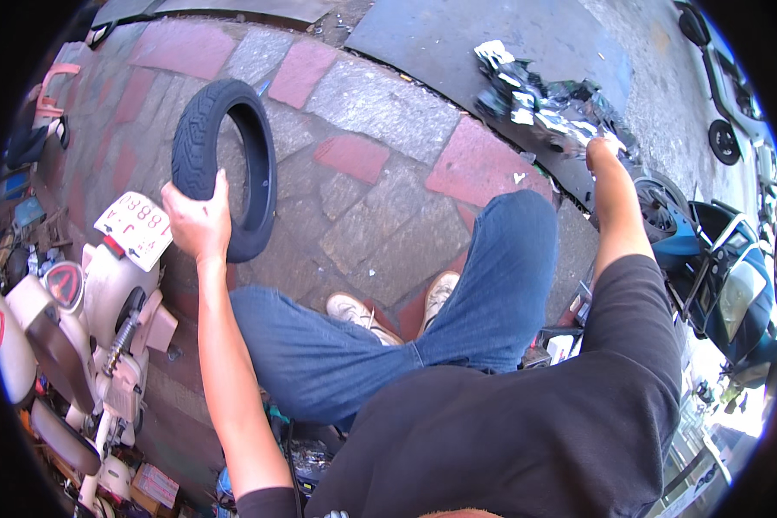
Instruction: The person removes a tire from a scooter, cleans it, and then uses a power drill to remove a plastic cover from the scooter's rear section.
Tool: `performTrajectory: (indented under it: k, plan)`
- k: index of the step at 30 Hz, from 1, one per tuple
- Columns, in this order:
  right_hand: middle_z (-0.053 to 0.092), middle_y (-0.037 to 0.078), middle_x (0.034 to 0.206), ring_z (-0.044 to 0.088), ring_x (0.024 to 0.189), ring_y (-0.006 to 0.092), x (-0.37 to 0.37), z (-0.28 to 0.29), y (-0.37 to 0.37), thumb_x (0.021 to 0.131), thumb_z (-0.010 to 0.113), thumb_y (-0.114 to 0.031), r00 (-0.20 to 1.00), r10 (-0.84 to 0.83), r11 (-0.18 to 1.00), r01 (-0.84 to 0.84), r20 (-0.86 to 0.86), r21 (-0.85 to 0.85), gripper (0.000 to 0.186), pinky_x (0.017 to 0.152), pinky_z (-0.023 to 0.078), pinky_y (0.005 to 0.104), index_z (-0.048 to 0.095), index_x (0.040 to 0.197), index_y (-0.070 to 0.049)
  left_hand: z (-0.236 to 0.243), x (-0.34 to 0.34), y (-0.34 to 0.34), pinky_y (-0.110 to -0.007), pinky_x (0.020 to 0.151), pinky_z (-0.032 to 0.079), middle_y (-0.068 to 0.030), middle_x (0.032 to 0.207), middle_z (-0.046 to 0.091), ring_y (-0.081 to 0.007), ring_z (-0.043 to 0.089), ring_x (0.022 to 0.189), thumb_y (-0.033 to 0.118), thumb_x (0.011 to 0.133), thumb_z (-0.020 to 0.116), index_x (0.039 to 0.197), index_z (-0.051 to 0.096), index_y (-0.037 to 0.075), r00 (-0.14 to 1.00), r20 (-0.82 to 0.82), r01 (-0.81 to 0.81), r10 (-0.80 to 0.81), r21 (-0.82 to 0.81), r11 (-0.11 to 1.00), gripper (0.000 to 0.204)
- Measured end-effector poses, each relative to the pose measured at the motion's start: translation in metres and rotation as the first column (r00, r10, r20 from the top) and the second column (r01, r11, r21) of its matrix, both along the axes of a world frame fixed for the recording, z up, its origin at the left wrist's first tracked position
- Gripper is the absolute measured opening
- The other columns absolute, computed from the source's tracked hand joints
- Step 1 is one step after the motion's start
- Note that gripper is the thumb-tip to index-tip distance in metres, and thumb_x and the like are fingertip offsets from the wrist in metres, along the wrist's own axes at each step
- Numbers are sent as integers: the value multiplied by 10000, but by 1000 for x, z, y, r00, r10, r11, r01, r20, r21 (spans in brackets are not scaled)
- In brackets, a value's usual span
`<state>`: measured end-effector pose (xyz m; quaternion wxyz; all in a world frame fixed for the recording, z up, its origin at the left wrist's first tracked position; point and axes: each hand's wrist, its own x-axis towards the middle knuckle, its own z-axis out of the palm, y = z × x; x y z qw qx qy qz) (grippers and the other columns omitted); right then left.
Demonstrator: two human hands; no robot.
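Note:
A black scooter tire (197, 138) with a grooved tread stands upright over the stone paving in front of me. My left hand (202, 221) grips its near lower edge, thumb and fingers wrapped round the tread. Stretched out to the far right, my right hand (605, 150) is closed on a long, crumpled strip of black and white plastic wrapping (535, 102). The strip is smeared by motion and trails away to the left over a dark metal sheet (432, 39). Part of the grip on it is blurred.
A cream scooter (116, 281) with a white licence plate (135, 228) stands close on the left. On the right are a dark blue scooter (725, 285) and a wheel (660, 207). Red and grey paving stones (371, 95) lie ahead; my shoes (358, 312) rest on them.

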<state>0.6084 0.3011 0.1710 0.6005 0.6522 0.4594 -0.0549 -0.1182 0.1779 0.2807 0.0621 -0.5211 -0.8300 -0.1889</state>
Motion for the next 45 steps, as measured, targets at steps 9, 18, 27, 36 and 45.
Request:
performTrajectory:
  k: [9, 18, 27, 36, 45]
  plan:
    - [685, 214, 1231, 653, 1152, 376, -208, 2, -49, 880, 689, -346, 356, 382, 868, 178, -853, 464, 471, 1002, 517, 450, 670, 1257, -65, 10, -29, -4, -533, 829, 529, -319, 990, 687, -483, 679, 945, 534, 751, 826, 1141, 505, -60, 993, 107, -42, 55, -119, 992, 780]
    - [689, 246, 1206, 652, 1161, 382, -307, 9, -114, 884, 714, -356, 294, 187, 978, -148, -937, 149, 486, 989, 525, 460, 688, 1219, -5, 15, -1, -19, -479, 901, 531, -311, 1084, 682, -441, 682, 1027, 505, 702, 884, 1270, 477, -55, 932, 330, 186, -147, -90, 978, 895]
    - [697, 273, 1159, 673, 1112, 404, -297, -6, -109, 899, 667, -321, 159, 228, 946, 199, -961, 257, 441, 990, 524, 459, 711, 1167, 27, 37, 95, -32, -420, 1039, 489, -290, 1284, 625, -372, 622, 1207, 463, 678, 891, 1361, 485, -108, 828, 434, 500, -354, -288, 816, 979]
    - [704, 311, 1040, 700, 1013, 420, -289, -32, -104, 895, 560, -194, 175, 324, 795, 482, -930, 368, 317, 908, 549, 477, 721, 1024, 47, 10, 147, -84, -438, 926, 442, -195, 1126, 578, -326, 568, 1063, 297, 732, 848, 1366, 447, -8, 442, 72, 791, -894, -502, 350, 810]
    - [708, 313, 1028, 701, 1016, 430, -286, -11, -112, 893, 569, -181, 200, 298, 838, 414, -933, 356, 343, 923, 553, 476, 709, 1091, 62, 2, 125, -72, -426, 881, 442, -178, 1066, 589, -308, 575, 993, 152, 689, 771, 1377, 457, -16, 327, -57, 834, -943, -452, 316, 774]
